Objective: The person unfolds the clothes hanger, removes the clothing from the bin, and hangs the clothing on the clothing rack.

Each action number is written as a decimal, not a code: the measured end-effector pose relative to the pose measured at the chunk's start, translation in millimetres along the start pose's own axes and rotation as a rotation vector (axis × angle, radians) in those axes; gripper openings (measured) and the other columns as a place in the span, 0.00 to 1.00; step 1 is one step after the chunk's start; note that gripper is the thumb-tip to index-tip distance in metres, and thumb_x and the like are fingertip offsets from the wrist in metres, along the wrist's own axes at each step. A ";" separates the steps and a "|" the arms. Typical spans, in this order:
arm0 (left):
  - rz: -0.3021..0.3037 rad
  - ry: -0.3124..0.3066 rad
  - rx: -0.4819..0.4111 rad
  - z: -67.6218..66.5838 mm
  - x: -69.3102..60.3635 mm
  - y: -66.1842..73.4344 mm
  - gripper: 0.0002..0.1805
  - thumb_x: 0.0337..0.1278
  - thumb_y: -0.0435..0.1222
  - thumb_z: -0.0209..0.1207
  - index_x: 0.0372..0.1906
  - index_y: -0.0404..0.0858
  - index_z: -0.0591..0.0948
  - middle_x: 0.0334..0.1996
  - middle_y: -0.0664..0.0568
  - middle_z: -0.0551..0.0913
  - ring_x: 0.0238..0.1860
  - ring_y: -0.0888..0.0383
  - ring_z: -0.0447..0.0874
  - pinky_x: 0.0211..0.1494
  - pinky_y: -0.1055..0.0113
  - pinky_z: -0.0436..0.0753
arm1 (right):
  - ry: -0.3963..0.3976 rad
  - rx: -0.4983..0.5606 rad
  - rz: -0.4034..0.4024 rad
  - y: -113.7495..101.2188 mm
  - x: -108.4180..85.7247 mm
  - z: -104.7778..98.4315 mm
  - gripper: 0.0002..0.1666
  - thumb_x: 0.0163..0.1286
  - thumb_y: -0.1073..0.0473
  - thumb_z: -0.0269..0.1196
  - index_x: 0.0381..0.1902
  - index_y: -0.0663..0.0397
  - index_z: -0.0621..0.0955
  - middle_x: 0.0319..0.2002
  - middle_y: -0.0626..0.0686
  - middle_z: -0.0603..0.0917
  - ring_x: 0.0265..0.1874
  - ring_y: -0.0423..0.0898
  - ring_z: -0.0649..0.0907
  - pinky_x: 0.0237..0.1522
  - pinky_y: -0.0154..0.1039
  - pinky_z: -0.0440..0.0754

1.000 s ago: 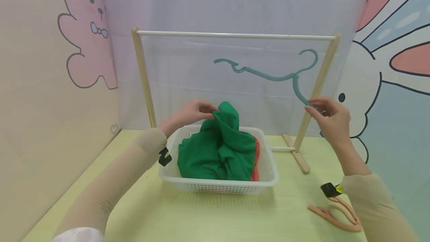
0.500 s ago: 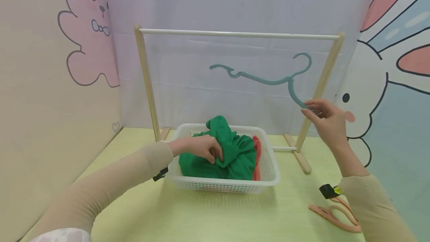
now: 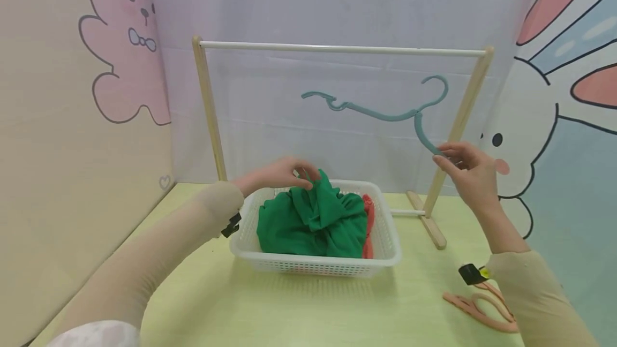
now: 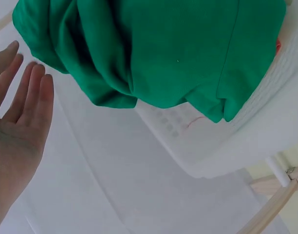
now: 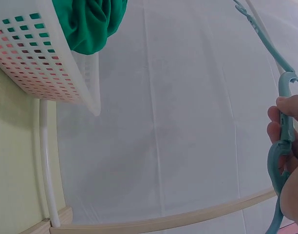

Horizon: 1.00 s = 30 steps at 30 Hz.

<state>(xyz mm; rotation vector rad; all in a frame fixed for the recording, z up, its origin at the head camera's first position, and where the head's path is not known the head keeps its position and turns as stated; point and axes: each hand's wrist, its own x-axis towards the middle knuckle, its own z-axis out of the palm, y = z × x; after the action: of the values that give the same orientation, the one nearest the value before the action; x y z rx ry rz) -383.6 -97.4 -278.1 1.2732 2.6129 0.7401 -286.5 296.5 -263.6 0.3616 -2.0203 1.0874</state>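
Backdrop (image 3: pixel 289 9): pale, lightly creased fabric, spread across 12 o'clock in the head view. Flanked by a pink bear drawing (image 3: pixel 122 63) at 10 o'clock and a rabbit drawing (image 3: pixel 523 98) towards 3.
Worktop (image 3: pixel 270 309): light yellow-green, filling much of the view around 6 o'clock.
Garment rack (image 3: pixel 337 48): made of wooden uprights and white bars, standing on the worktop and reaching from about 10 to 2 o'clock.
Basket (image 3: pixel 318 268): white, perforated plastic, resting on the worktop at 6 o'clock, in front of the rack.
Green cloth (image 3: pixel 313 224): bunched inside the basket, raised to a peak towards 12 o'clock, with a seam line visible in the left wrist view.
Teal clothes hanger (image 3: pixel 381 116): held in mid-air at 2 o'clock, tilted, with its hook towards 2 and its long arm towards 10.
Orange clothes hanger (image 3: pixel 498 326): lying on the worktop at 4 o'clock, partly hidden by the right sleeve (image 3: pixel 535 293).
Left hand (image 3: pixel 281 173): at 11 o'clock of the green cloth, with fingers extended and apart, just beside the peak; cannot tell whether touching.
Right hand (image 3: pixel 474 178): near 3 o'clock, clamped with thumb and fingers on the lower end of the teal clothes hanger, well apart from the left hand.
Red cloth (image 3: pixel 369 229): showing as a narrow strip at 3 o'clock of the green cloth, inside the basket.
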 end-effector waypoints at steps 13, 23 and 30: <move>0.094 0.042 0.089 2.0 7.5 -4.6 0.08 0.64 0.36 0.62 0.44 0.38 0.85 0.46 0.45 0.86 0.48 0.49 0.84 0.52 0.64 0.82 | -0.016 -0.010 -0.006 4.7 -3.3 1.0 0.14 0.62 0.67 0.70 0.45 0.65 0.84 0.31 0.22 0.81 0.27 0.22 0.79 0.32 0.17 0.74; 0.015 0.376 0.020 -78.9 -4.0 16.3 0.12 0.67 0.36 0.60 0.49 0.35 0.85 0.44 0.39 0.86 0.43 0.46 0.84 0.49 0.53 0.82 | -0.012 -0.024 0.019 8.1 -3.3 -3.7 0.14 0.63 0.66 0.69 0.47 0.65 0.83 0.31 0.22 0.81 0.28 0.23 0.79 0.31 0.17 0.73; -0.017 0.563 0.015 -107.4 -8.5 31.1 0.12 0.68 0.37 0.59 0.49 0.37 0.85 0.45 0.42 0.85 0.39 0.49 0.85 0.46 0.61 0.83 | 0.004 -0.042 0.038 10.4 -2.7 -5.3 0.15 0.63 0.66 0.68 0.48 0.65 0.83 0.30 0.21 0.80 0.28 0.23 0.79 0.31 0.17 0.73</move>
<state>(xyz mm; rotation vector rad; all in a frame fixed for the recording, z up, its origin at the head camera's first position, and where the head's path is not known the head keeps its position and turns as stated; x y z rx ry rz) -392.1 -127.3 -170.4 1.1753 3.0485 1.2310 -288.0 306.6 -270.0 0.2999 -2.0511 1.0662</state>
